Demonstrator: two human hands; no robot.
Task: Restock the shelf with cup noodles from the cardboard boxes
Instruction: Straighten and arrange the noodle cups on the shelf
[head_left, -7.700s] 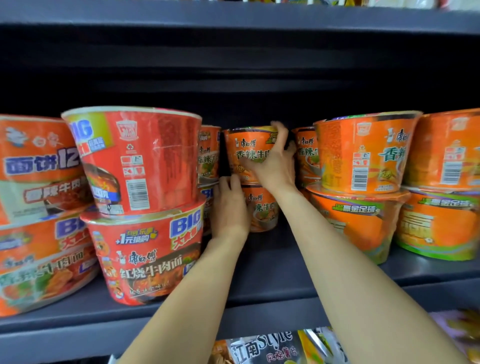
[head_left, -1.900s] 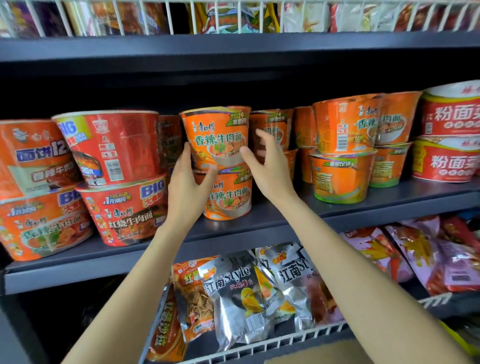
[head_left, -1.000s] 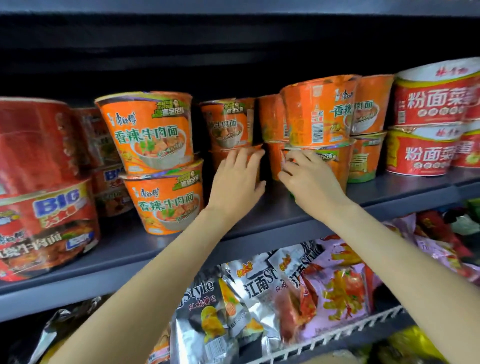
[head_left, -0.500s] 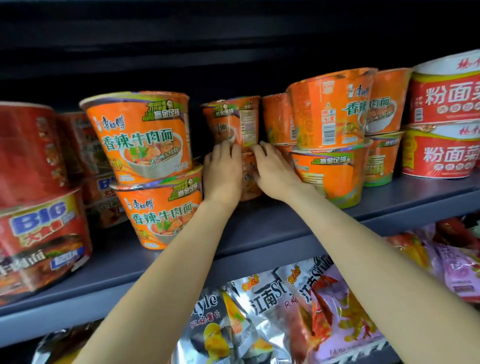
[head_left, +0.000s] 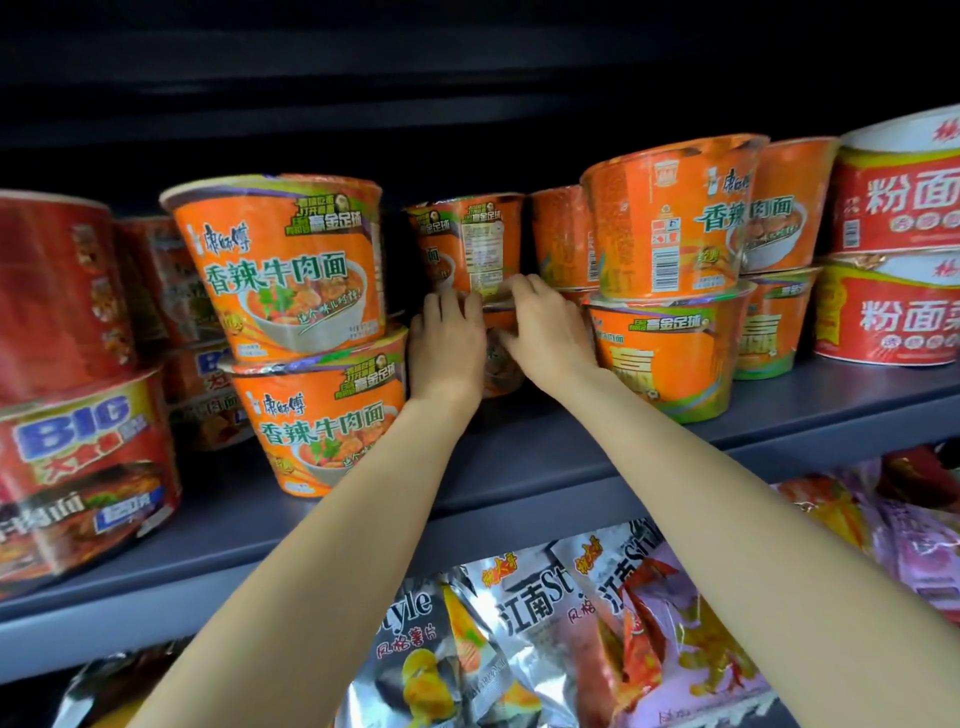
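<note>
Both my arms reach deep into the dark grey shelf (head_left: 519, 467). At its back stands a stack of two orange cup noodles. My left hand (head_left: 447, 348) and my right hand (head_left: 545, 332) clasp the lower cup (head_left: 500, 358) from either side near its rim. The upper cup (head_left: 467, 244) rests on top, label side facing me. To the left is a front stack of two orange beef noodle cups (head_left: 291, 270), and to the right another orange stack (head_left: 670, 218). No cardboard box is in view.
Big red noodle bowls (head_left: 78, 457) fill the shelf's left end. Red and white bowls (head_left: 893, 306) stand at the right. Snack bags (head_left: 545, 623) hang in a wire rack below the shelf. Bare shelf board lies in front of my hands.
A second ago my right hand touched the right orange stack; it has moved left onto the back stack. Both hands have closed around the lower back cup.
</note>
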